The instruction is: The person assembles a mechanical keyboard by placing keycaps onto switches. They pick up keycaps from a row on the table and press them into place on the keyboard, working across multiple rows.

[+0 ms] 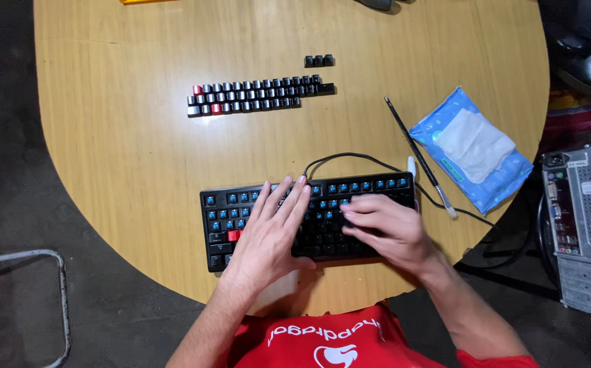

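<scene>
A black keyboard (227, 218) with bare blue switches and one red keycap lies near the table's front edge. My left hand (271, 228) rests flat on its middle, fingers spread and straight. My right hand (384, 228) lies over its right half with fingers curled toward the keys; whether it pinches anything is hidden. Rows of removed black keycaps (258, 95), with two red ones among them, are laid out farther back, and three more black keycaps (319, 60) sit behind them.
A round wooden table (138, 136) holds a thin brush (418, 155) and a blue pack of wipes (473, 146) at the right. The keyboard's black cable (350, 158) loops behind it. An open computer case (582, 232) stands on the floor at right; a metal chair frame (29, 286) at left.
</scene>
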